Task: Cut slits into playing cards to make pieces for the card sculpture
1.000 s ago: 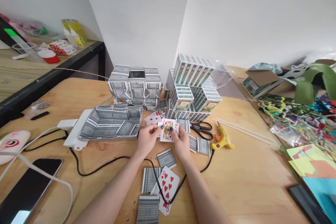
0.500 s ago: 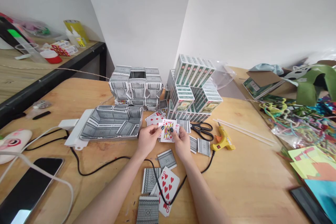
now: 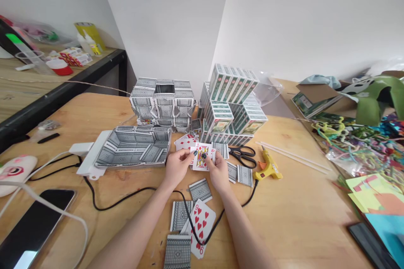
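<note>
Between both hands is a face-up jack playing card, with other cards partly showing beside it. My left hand pinches its left side, and my right hand grips the right side with the thumb on top. Behind them lie several red-diamond cards on the table. Grey patterned folded cards lie just below the hands. Nearer to me, a nine of hearts rests under a black cable. To the left stands an open tray covered with grey cards.
Behind the tray stands a structure of grey cards; boxed card decks are stacked right of it. Black scissors and a yellow glue gun lie to the right. A phone is at left, craft supplies far right.
My right thumb has shifted slightly left across the jack card. Both hands otherwise stay in place, and the view has tilted only a little.
</note>
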Tool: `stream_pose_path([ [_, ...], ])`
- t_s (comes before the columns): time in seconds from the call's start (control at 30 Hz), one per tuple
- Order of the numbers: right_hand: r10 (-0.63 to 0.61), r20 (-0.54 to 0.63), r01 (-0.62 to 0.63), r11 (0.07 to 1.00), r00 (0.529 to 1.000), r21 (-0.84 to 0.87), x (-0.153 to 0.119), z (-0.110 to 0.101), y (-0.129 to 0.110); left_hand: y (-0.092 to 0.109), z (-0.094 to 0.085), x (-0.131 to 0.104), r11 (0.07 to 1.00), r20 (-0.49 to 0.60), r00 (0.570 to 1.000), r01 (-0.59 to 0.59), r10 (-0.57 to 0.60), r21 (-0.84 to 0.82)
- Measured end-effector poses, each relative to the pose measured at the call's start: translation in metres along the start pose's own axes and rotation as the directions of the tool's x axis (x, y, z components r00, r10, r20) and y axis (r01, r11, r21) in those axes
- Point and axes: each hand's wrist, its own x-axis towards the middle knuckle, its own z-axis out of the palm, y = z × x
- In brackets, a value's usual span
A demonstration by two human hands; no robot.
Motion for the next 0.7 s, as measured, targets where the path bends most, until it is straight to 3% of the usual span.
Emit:
stream_pose_path([
  [0.13,-0.003,-0.002,0.003,0.999,1.000,0.039,-0.0003,0.0002,-0.0044,0.0011,-0.0017,0.0009,0.981,0.048,0.996,0.077,-0.069,-0.177],
  [0.3,-0.005,-0.015,0.006,0.998,1.000,0.067,-0.0008,-0.0004,-0.0061,0.0022,-0.0051,0.0027,0.853,0.296,0.943,0.279,-0.156,-0.441],
  [0.5,-0.037,-0.054,0.039,0.999,0.998,0.033,-0.0019,0.0007,-0.0038,-0.0026,-0.0072,0.0045,0.832,0.418,0.894,0.350,-0.159,-0.431],
  [0.7,-0.075,-0.085,0.071,0.996,0.994,-0.045,-0.0041,0.0029,-0.0019,-0.0066,-0.0079,0.0049,0.861,0.448,0.881,0.342,-0.154,-0.376],
])
